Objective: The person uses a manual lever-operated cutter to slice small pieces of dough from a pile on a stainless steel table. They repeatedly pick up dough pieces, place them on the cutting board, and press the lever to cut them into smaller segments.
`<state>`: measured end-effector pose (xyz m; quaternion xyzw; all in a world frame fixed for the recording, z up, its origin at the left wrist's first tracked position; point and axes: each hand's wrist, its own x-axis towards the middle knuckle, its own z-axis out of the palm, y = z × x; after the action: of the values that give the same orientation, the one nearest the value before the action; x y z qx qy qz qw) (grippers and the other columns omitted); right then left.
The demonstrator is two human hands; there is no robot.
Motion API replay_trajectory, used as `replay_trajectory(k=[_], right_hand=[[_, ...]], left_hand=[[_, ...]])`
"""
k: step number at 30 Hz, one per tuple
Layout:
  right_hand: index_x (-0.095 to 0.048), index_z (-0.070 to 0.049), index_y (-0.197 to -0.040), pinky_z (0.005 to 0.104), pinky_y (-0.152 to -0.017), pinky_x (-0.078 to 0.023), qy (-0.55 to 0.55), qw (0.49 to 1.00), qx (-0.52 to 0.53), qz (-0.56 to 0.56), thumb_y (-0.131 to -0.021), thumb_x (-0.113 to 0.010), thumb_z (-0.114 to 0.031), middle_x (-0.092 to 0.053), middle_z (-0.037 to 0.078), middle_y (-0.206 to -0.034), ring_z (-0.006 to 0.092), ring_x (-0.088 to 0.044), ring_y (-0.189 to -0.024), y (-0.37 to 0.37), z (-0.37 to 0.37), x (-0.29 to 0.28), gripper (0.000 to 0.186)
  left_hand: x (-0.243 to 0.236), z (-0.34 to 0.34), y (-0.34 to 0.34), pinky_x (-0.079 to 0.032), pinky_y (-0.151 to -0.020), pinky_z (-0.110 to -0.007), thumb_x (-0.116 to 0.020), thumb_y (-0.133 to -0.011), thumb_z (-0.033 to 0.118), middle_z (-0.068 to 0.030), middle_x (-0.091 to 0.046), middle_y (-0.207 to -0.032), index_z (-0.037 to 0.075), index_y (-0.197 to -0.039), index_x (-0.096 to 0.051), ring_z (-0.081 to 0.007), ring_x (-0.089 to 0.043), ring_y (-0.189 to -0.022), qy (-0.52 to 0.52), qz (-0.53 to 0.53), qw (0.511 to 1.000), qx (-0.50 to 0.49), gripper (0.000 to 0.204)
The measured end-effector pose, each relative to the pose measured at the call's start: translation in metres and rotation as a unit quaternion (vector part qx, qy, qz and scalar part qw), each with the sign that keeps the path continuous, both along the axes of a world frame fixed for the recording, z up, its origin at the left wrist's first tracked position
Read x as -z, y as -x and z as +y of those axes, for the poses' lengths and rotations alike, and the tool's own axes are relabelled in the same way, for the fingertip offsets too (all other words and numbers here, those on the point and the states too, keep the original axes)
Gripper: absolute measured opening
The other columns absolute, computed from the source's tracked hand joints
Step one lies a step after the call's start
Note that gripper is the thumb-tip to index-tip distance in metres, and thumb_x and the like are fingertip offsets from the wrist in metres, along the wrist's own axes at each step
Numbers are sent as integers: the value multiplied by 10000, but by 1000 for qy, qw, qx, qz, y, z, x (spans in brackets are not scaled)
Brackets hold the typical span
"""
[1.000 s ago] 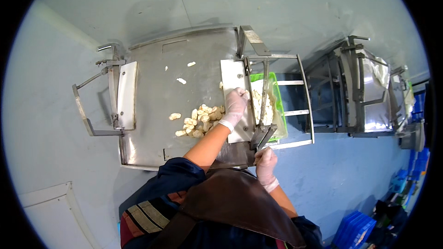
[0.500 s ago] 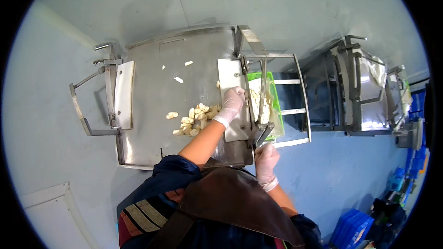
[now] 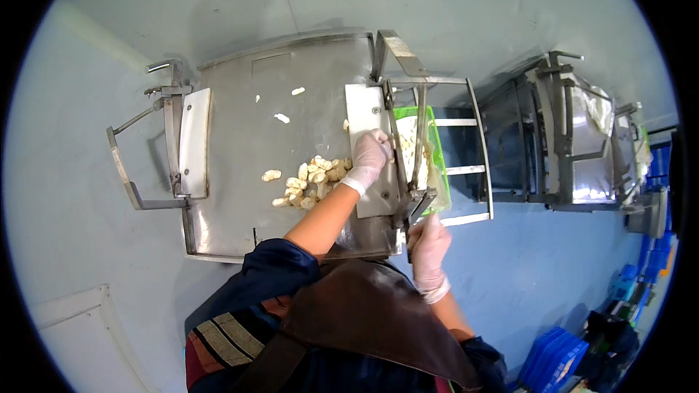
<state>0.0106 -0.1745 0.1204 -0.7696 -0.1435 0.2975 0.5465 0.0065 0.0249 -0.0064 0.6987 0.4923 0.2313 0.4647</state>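
My left hand (image 3: 371, 154), in a thin pale glove, rests on a white cutting board (image 3: 362, 109) at the right side of a steel table. Its fingers are closed right beside a hinged lever blade (image 3: 397, 135); what they hold is hidden. Lower right, my gloved right hand (image 3: 428, 249) is wrapped round the near end of the blade's handle, mostly covered by the fingers. A heap of pale knobbly food pieces (image 3: 298, 191) lies left of my left wrist. Beyond the blade, a green crate (image 3: 437, 156) holds many pale cut pieces.
The steel table (image 3: 240, 124) carries a few white scraps (image 3: 282, 118). A second white board (image 3: 194, 142) with a metal lever frame stands at its left edge. A metal rack (image 3: 466, 170) surrounds the crate. Farther right is another steel cutting table (image 3: 590, 175); blue crates (image 3: 557, 356) are at lower right.
My right hand has shifted slightly right and away from my body, with the handle end. My left hand stays closed on the board and has edged slightly toward the blade.
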Motion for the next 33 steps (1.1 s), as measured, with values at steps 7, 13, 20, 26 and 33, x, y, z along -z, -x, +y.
replay_trajectory(k=[7,13,20,26,33], right_hand=[[-467,-35,-563,233,-370,-324,-82,996,6,-29,-856,-410,-475,-437,13,-444,88,-422,-372,12,-22,55,531],[-475,-30,-554,242,-367,-317,-72,994,-35,-80,-869,-330,-501,-442,32,-450,104,-413,-363,12,-24,67,585],[-464,-11,-575,242,-366,-344,-75,993,-39,-77,-863,-364,-493,-466,47,-455,105,-442,-359,10,-27,71,570],[-464,-8,-581,241,-358,-339,-88,995,-25,-32,-871,-374,-451,-472,60,-463,108,-435,-355,11,-28,73,537],[-438,-31,-547,230,-339,-288,-86,993,-17,-73,-896,-316,-442,-415,36,-416,102,-390,-329,13,-21,72,552]], left_hand=[[-15,-5,-9,-445,-532,-338,-591,-764,212,-129,-580,-587,28,-717,-595,-230,-557,-520,117,5,993,16,191],[-20,-9,-16,-402,-446,-235,-609,-799,225,-23,-556,-626,3,-750,-572,-109,-475,-486,329,-60,940,-63,230],[-36,-11,-13,-437,-769,-268,-582,-746,83,-131,-597,-986,81,-921,-634,-174,-557,-897,141,-131,965,177,183],[-22,107,110,-414,-827,-391,-532,-701,45,-131,-547,-1032,125,-1018,-578,-309,-516,-941,-318,120,940,-43,331],[3,142,158,-438,-725,-400,-493,-793,264,-74,-565,-916,140,-835,-589,-284,-555,-840,-174,285,941,-48,162]])
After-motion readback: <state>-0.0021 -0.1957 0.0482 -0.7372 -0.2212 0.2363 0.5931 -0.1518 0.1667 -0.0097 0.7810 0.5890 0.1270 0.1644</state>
